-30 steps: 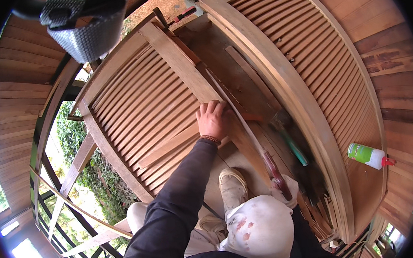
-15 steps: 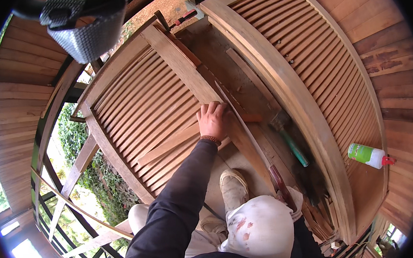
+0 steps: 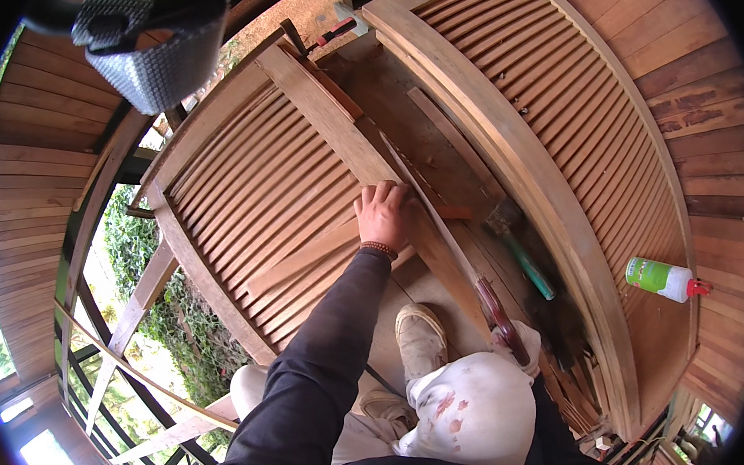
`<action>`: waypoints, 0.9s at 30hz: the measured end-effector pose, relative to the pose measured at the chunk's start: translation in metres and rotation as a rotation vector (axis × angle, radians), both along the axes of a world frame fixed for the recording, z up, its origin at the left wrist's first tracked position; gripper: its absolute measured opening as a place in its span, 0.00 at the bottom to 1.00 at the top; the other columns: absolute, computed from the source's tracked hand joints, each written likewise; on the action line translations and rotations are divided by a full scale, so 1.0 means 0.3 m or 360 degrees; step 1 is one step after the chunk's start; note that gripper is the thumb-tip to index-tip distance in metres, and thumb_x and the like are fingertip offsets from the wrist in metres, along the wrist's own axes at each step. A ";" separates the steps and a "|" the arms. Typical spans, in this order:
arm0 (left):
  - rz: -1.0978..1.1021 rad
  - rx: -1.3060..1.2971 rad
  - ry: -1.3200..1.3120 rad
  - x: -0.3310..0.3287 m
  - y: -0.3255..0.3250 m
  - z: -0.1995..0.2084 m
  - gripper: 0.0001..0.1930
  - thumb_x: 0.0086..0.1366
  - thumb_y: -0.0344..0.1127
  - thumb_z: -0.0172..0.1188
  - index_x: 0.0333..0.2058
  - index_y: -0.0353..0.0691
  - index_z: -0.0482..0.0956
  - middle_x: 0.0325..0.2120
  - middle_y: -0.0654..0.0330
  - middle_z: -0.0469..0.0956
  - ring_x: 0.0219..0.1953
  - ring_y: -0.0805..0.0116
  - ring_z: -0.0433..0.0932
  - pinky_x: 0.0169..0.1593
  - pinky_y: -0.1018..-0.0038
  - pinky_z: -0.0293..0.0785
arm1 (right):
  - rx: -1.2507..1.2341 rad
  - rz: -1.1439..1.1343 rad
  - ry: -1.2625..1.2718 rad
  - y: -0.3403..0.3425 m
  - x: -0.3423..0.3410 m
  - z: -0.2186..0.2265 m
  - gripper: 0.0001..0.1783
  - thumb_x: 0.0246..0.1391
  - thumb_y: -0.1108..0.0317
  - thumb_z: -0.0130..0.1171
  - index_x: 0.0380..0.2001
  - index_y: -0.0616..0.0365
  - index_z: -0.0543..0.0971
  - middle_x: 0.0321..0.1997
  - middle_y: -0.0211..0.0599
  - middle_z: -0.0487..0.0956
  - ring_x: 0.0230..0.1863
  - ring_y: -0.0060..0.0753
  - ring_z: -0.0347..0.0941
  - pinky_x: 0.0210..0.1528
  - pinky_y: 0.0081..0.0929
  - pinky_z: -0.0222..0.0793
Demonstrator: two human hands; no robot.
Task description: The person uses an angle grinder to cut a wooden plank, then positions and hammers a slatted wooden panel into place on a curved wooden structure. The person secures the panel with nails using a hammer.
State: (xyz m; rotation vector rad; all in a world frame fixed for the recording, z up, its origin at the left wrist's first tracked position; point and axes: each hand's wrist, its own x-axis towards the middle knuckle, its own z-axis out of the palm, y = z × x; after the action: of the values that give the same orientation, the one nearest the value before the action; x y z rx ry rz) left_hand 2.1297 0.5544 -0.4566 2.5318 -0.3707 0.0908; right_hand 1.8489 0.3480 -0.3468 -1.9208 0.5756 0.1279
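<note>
Hands first: the left hand (image 3: 384,214) lies flat with fingers slightly curled over the right-hand stile of a louvred wooden panel (image 3: 247,199). It grips nothing and only presses down, just above a loose slat (image 3: 304,257) lying askew across the louvres. Right beside its fingertips runs the thin blade of a handsaw (image 3: 441,227), slanting down to a reddish handle near the person's knee. A pale shape sits at that handle, but whether it is the right hand, and how it is closed, cannot be told. The work in hand looks like steadying the panel for a cut along or beside the stile, with the saw laid on the line. The next stroke would call for firm downward pressure from the left hand and for fingers kept clear of the teeth. Further right a hammer (image 3: 527,260) with a teal handle lies on the boards, then a second louvred panel (image 3: 555,113), and a green-and-white squeeze bottle (image 3: 660,278) beyond it.
</note>
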 end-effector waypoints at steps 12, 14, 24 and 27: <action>-0.0002 -0.0031 0.0040 0.007 0.016 -0.008 0.14 0.60 0.45 0.69 0.45 0.51 0.84 0.43 0.64 0.78 0.52 0.55 0.73 0.55 0.56 0.68 | 0.0085 -0.0032 0.0017 -0.012 -0.047 0.098 0.09 0.52 0.67 0.65 0.26 0.61 0.79 0.20 0.33 0.75 0.25 0.26 0.76 0.29 0.29 0.71; -0.0013 -0.0014 0.0058 -0.006 0.013 -0.007 0.15 0.61 0.45 0.69 0.46 0.52 0.84 0.44 0.64 0.78 0.52 0.55 0.73 0.55 0.56 0.68 | -0.0095 0.0054 -0.0082 -0.030 -0.017 0.108 0.09 0.51 0.66 0.65 0.24 0.60 0.79 0.19 0.36 0.75 0.23 0.32 0.76 0.28 0.31 0.72; -0.0364 0.0057 0.0151 0.017 0.058 0.034 0.10 0.62 0.37 0.64 0.43 0.48 0.84 0.41 0.59 0.79 0.49 0.54 0.76 0.53 0.58 0.76 | -0.1407 0.1054 -0.0762 -0.208 0.359 -0.168 0.12 0.39 0.61 0.67 0.20 0.50 0.73 0.22 0.40 0.73 0.29 0.50 0.73 0.40 0.45 0.71; -0.0436 0.0103 0.0199 0.034 0.043 0.185 0.09 0.64 0.31 0.59 0.42 0.46 0.83 0.37 0.55 0.81 0.41 0.50 0.81 0.46 0.58 0.80 | -0.1830 0.1477 -0.0218 -0.290 0.340 -0.221 0.14 0.39 0.63 0.68 0.32 0.49 0.78 0.36 0.39 0.78 0.44 0.45 0.74 0.55 0.42 0.68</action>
State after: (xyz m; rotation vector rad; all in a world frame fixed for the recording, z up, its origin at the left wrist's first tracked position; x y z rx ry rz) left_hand 2.1399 0.5672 -0.4010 2.5077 -0.6741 -0.1861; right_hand 1.9508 0.2611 -0.4131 -3.1518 -0.5404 0.2872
